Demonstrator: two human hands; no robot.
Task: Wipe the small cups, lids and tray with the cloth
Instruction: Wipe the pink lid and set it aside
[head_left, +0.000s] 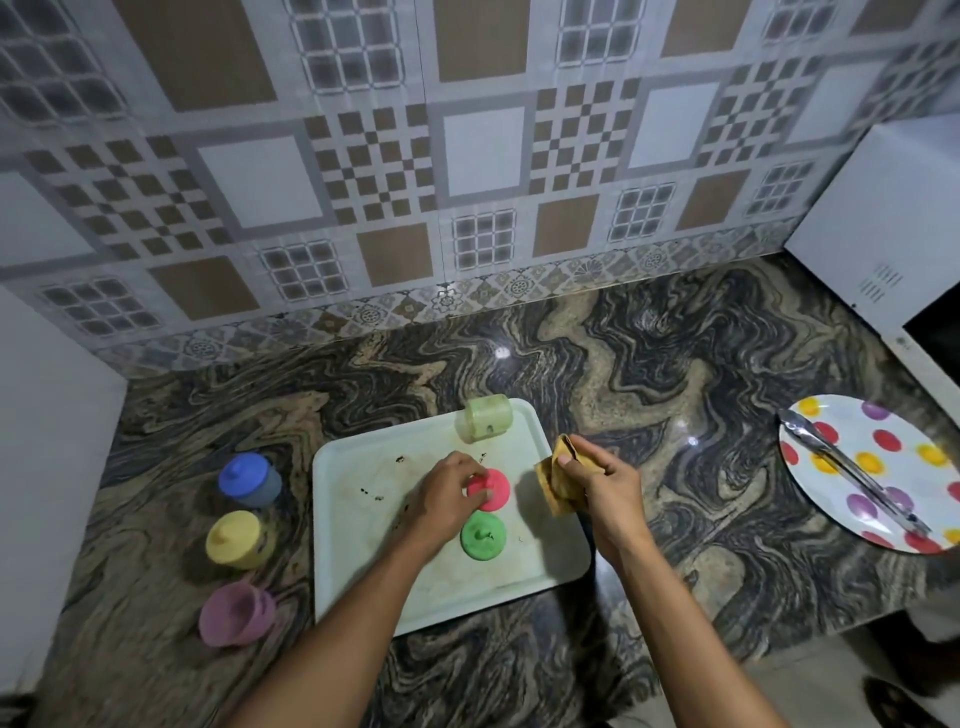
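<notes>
Pink lid (494, 493) lies under the left hand (447, 493), whose fingers curl round it on the tray (363, 551). The right hand (597, 480) clutches the bunched yellow cloth (550, 480) just beside. Lid-wiping seems in hand: next, lift it to the cloth. Green lid (483, 536) and tipped cup (483, 418) lie nearby.
</notes>
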